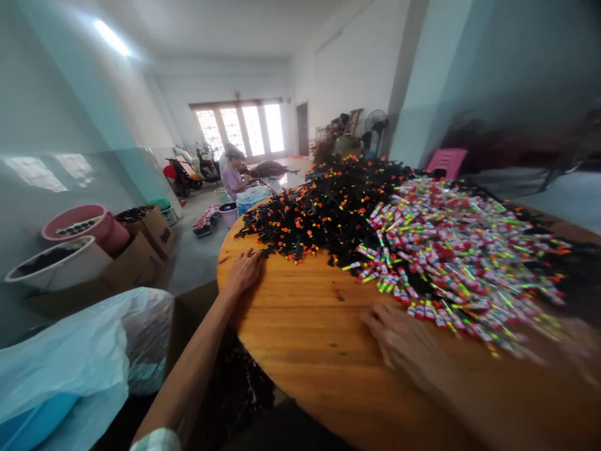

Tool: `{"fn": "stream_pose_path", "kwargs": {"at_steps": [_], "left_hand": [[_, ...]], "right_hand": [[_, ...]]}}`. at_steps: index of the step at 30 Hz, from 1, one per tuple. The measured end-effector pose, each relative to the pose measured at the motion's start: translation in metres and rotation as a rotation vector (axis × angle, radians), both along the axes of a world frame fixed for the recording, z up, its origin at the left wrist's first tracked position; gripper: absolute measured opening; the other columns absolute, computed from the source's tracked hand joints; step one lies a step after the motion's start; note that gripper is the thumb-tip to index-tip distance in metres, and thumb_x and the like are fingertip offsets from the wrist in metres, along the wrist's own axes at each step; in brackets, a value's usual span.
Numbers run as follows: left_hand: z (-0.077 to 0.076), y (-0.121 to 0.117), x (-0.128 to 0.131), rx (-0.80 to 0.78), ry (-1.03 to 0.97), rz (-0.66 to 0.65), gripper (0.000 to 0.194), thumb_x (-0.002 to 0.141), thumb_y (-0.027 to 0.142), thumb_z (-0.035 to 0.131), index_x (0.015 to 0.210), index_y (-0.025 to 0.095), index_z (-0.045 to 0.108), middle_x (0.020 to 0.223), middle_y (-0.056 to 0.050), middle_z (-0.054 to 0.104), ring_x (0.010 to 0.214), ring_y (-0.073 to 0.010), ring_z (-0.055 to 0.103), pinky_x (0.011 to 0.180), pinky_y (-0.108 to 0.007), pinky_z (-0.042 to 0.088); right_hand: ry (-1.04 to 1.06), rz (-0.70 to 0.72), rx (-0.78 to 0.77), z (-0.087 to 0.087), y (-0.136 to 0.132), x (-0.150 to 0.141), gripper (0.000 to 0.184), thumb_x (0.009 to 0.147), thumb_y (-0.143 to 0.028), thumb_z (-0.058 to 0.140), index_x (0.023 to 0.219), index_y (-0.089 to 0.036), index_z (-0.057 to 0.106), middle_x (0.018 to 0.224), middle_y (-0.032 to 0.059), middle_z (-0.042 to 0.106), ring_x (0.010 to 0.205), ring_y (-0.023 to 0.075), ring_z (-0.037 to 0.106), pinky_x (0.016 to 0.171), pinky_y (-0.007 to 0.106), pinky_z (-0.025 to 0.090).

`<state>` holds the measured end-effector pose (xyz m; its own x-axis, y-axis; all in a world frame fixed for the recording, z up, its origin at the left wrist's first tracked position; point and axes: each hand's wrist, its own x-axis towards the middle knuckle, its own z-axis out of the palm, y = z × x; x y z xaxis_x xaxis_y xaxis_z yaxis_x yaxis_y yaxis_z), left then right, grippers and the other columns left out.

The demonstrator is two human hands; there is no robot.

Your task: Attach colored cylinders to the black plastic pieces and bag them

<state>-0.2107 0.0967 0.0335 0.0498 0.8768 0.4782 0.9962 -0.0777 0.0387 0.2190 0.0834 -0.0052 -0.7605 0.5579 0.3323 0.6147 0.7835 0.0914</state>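
A round wooden table (310,326) carries a big heap of black pieces with orange and yellow tips (328,213) on its far left, and a spread of small multicoloured tubes (451,257) on its right. My left hand (244,270) lies flat near the table's left rim, fingers stretched toward the black heap's edge. My right hand (399,341) rests palm down on bare wood, fingers spread, just short of the nearest coloured tubes. It is smeared by motion. Neither hand holds anything.
A translucent plastic bag (79,357) over a blue tub sits low at left. Cardboard boxes (141,250) and round basins (61,263) line the left wall. A person (233,172) sits working far back near scooters. A pink stool (448,161) and a fan (375,125) stand beyond the table.
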Motion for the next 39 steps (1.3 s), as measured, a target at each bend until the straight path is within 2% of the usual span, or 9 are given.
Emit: {"fn": "stream_pose_path", "kwargs": {"at_steps": [3, 7, 13, 16, 21, 24, 28, 32, 39], "left_hand": [[-0.007, 0.0, 0.012, -0.074, 0.044, 0.132, 0.027, 0.101, 0.025, 0.044, 0.103, 0.015, 0.069, 0.094, -0.012, 0.068, 0.088, -0.0228, 0.06, 0.082, -0.036, 0.045], [-0.01, -0.034, 0.043, -0.141, 0.105, 0.213, 0.03, 0.1, 0.033, 0.046, 0.098, 0.017, 0.071, 0.093, -0.015, 0.068, 0.096, -0.0285, 0.058, 0.086, -0.042, 0.043], [-0.009, -0.079, 0.1, -0.168, 0.132, -0.088, 0.029, 0.101, 0.026, 0.04, 0.091, 0.02, 0.067, 0.092, -0.012, 0.069, 0.092, -0.0261, 0.058, 0.087, -0.042, 0.045], [-0.009, -0.074, 0.115, -0.154, -0.002, -0.182, 0.033, 0.101, 0.023, 0.036, 0.077, 0.021, 0.058, 0.08, -0.009, 0.064, 0.08, -0.0222, 0.057, 0.078, -0.036, 0.045], [-0.005, -0.049, 0.122, -0.231, -0.219, -0.101, 0.035, 0.101, 0.03, 0.035, 0.071, 0.023, 0.05, 0.067, -0.003, 0.058, 0.06, -0.0179, 0.052, 0.062, -0.031, 0.04], [0.002, -0.043, 0.133, -0.201, -0.206, -0.116, 0.033, 0.102, 0.035, 0.036, 0.085, 0.021, 0.061, 0.08, -0.005, 0.065, 0.072, -0.0196, 0.059, 0.068, -0.031, 0.043], [0.003, -0.045, 0.162, -0.266, -0.074, -0.246, 0.037, 0.097, 0.053, 0.054, 0.106, 0.02, 0.068, 0.101, -0.01, 0.068, 0.093, -0.0248, 0.064, 0.081, -0.035, 0.049], [-0.002, -0.043, 0.181, -0.332, 0.032, -0.271, 0.024, 0.095, 0.034, 0.056, 0.09, 0.016, 0.071, 0.091, -0.015, 0.068, 0.089, -0.0292, 0.065, 0.081, -0.041, 0.05], [0.003, -0.027, 0.178, -0.364, -0.106, -0.416, 0.03, 0.098, 0.021, 0.044, 0.086, 0.02, 0.071, 0.082, -0.006, 0.072, 0.075, -0.0205, 0.066, 0.072, -0.032, 0.05]], "right_hand": [[0.017, -0.008, -0.029, 0.0, -0.005, 0.004, 0.043, 0.079, -0.003, 0.053, 0.113, -0.023, 0.07, 0.099, 0.0144, 0.066, 0.09, 0.03, 0.061, 0.077, 0.044, 0.052], [0.042, -0.04, -0.075, 0.002, -0.001, 0.014, 0.028, 0.087, -0.007, 0.052, 0.105, -0.018, 0.071, 0.094, 0.0104, 0.065, 0.091, 0.0268, 0.059, 0.076, 0.038, 0.048], [0.109, -0.048, -0.191, 0.008, 0.001, 0.016, 0.021, 0.093, -0.012, 0.051, 0.095, -0.017, 0.07, 0.092, 0.0091, 0.064, 0.086, 0.0232, 0.055, 0.074, 0.035, 0.041], [0.158, -0.039, -0.23, 0.006, 0.001, 0.014, 0.02, 0.095, -0.014, 0.05, 0.098, -0.018, 0.07, 0.094, 0.0091, 0.064, 0.089, 0.0236, 0.053, 0.078, 0.036, 0.04], [0.206, -0.067, -0.249, 0.007, -0.006, 0.012, 0.023, 0.098, -0.015, 0.049, 0.11, -0.017, 0.07, 0.097, 0.0089, 0.062, 0.093, 0.0228, 0.054, 0.079, 0.035, 0.039], [0.25, -0.119, -0.224, 0.009, -0.009, 0.008, 0.023, 0.1, -0.017, 0.049, 0.104, -0.017, 0.071, 0.094, 0.0087, 0.06, 0.091, 0.0218, 0.053, 0.076, 0.033, 0.038], [0.248, -0.169, -0.247, 0.008, -0.008, 0.004, 0.023, 0.1, -0.018, 0.049, 0.095, -0.016, 0.071, 0.091, 0.0084, 0.06, 0.086, 0.0205, 0.053, 0.075, 0.032, 0.038], [0.255, -0.153, -0.274, 0.008, -0.008, 0.007, 0.022, 0.101, -0.018, 0.048, 0.104, -0.015, 0.07, 0.097, 0.01, 0.062, 0.092, 0.0216, 0.054, 0.08, 0.033, 0.039], [0.289, -0.087, -0.291, 0.012, -0.014, 0.012, 0.021, 0.101, -0.019, 0.049, 0.107, -0.016, 0.069, 0.101, 0.0093, 0.063, 0.095, 0.0207, 0.056, 0.083, 0.032, 0.04]]}}
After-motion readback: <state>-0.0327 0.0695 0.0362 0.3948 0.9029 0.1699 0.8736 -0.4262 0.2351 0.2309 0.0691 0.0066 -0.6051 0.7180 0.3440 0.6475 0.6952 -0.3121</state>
